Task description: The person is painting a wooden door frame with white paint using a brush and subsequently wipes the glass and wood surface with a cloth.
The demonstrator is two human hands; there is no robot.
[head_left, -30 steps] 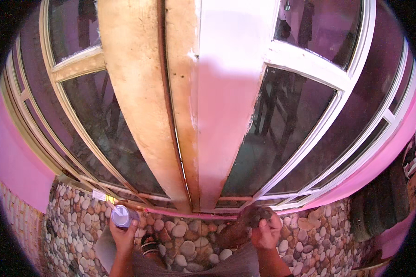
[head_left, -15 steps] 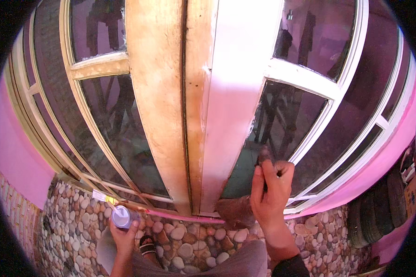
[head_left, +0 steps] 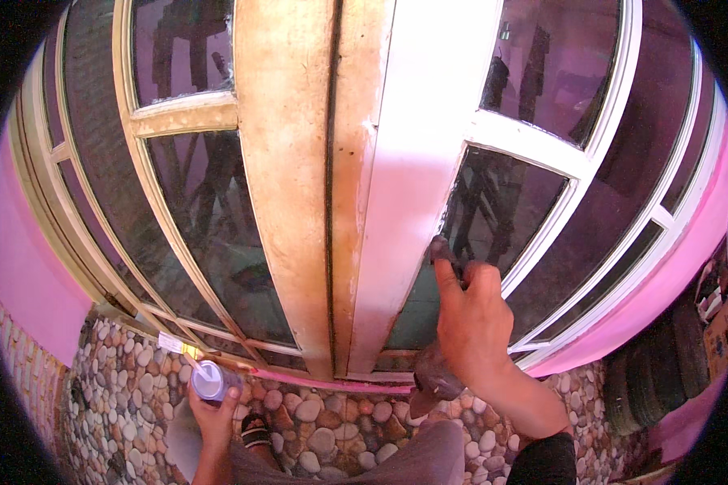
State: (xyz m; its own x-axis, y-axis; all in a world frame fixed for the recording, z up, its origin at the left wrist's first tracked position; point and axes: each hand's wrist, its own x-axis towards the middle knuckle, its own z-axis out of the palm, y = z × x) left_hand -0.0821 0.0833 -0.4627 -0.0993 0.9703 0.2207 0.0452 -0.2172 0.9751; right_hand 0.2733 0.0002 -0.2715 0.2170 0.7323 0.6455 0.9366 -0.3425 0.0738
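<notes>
Low on the left, my left hand is wrapped round a small cup with white paint in it. A paintbrush with white bristles and a yellow band leans across the cup's rim, pointing out to the left. My right hand grips a dark brownish cloth that hangs below the palm. Its index finger is stretched out, the cloth covering the tip, and presses at the left edge of the lower glass pane, beside the white door frame.
Left of the white frame stands a yellowed, worn door frame, a dark gap running down it. Pebble-patterned floor lies below, with my sandalled foot on it. Stacked tyres and a cardboard box are at the right.
My right hand has moved up and left, its cloth-covered fingertip now at the pane's edge. The hanging cloth has swung slightly right. My left hand stays with the cup and brush.
</notes>
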